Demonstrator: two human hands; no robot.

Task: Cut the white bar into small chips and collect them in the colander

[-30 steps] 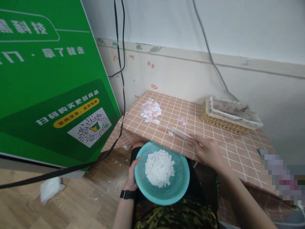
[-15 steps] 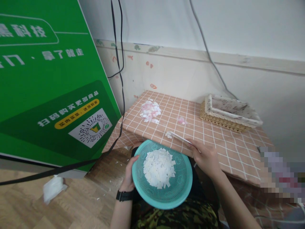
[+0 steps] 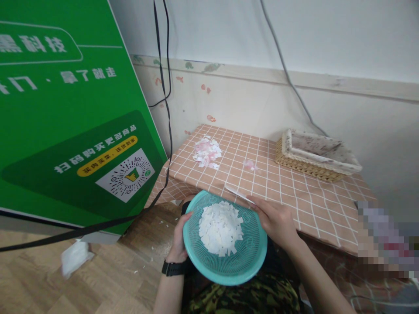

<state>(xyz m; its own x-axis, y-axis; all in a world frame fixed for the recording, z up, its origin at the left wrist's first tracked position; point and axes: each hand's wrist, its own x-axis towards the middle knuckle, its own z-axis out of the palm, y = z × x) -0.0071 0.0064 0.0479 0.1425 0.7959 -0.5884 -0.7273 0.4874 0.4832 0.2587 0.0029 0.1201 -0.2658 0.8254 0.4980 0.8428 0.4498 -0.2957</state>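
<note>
My left hand (image 3: 178, 239) grips the left rim of a round turquoise plastic colander (image 3: 225, 275), thumb over the edge. Inside it lies a heap of small white paper scraps (image 3: 220, 229). In my right hand (image 3: 276, 218) is a thin, flat white stick (image 3: 238, 192); its exact kind is unclear. Its tip points left along the table's front edge, just above the colander's far rim. Farther back on the table are a pile of white and pink scraps (image 3: 207, 152) and a smaller pink cluster (image 3: 251, 165).
A lined wicker basket (image 3: 307, 168) stands at the right of the checked tablecloth (image 3: 278, 185). On the left is a large green cabinet (image 3: 65, 117), with a black strap (image 3: 168, 144) hanging before it. A white bag (image 3: 76, 258) lies on the floor.
The white stick has drawn back toward me to the table edge. White scraps at its tip no longer show on the table. The colander has shifted slightly right.
</note>
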